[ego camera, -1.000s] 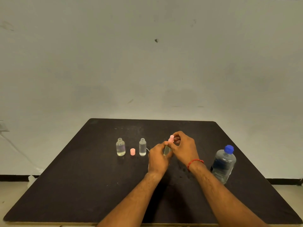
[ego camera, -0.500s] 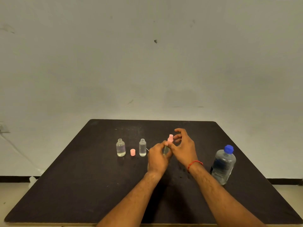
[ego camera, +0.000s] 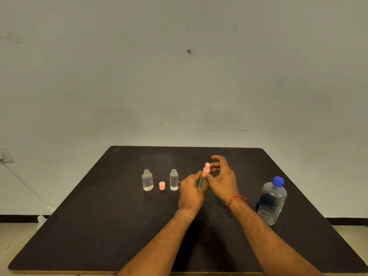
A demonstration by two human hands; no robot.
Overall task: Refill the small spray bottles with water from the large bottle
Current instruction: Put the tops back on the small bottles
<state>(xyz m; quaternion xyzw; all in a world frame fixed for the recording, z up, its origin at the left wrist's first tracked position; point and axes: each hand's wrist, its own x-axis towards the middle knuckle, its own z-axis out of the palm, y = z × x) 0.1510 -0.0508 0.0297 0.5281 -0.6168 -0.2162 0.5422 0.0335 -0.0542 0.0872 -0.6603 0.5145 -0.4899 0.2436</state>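
Standing at the near edge of the black table point(ego camera: 99, 236), I see both forearms reach in toward the middle, where the left hand point(ego camera: 192, 189) is wrapped around a slim spray bottle point(ego camera: 202, 181), holding it upright. A second ago the right hand point(ego camera: 222, 179) had its fingertips pinched over the pink spray top point(ego camera: 206, 169); now those fingers have spread open and lifted clear of it, while the thumb stays low against the collar. That looks to me like a regrip between twists, though whether the top is being loosened or tightened I cannot tell. To the right stands the large bottle point(ego camera: 271, 202), its blue cap point(ego camera: 278, 181) on, so no pouring is under way. Further back left, two small bottles point(ego camera: 147, 180) point(ego camera: 174, 180) stand open-necked with clear liquid, a loose pink cap point(ego camera: 162, 185) between them.
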